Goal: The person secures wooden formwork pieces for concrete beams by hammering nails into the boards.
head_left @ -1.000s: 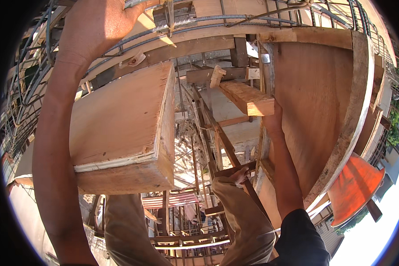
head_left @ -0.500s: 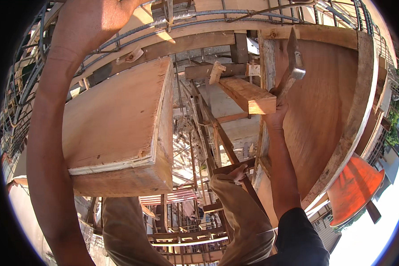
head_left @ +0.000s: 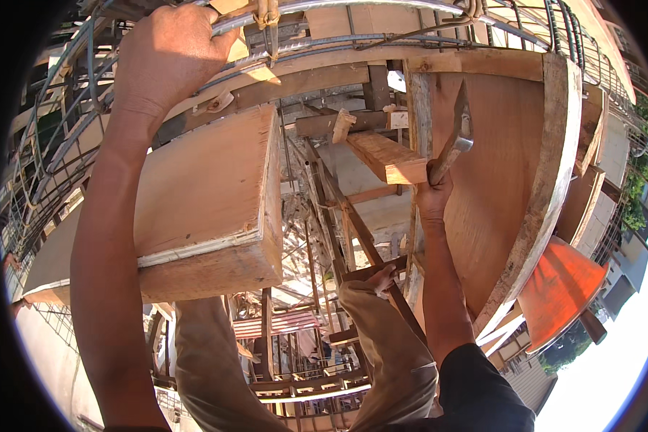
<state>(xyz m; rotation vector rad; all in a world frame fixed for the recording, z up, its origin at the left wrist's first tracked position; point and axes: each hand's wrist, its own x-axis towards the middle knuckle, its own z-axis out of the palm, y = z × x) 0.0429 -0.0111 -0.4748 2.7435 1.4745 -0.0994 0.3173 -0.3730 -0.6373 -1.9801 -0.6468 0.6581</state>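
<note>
Right hand point(head_left: 435, 193) gripping metal-headed hammer point(head_left: 459, 137), squared timber point(head_left: 390, 157)

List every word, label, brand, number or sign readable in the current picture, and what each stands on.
None: no readable text shows on the hammer, the steel bar, the wooden beam, the plywood panel or the orange object.
Any marks on the distant building are too small to read.

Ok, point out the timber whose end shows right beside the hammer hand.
The thick pale beam: its cut end appears beside the right hand holding the hammer, unlike the dark diagonal timber farther down.
</note>
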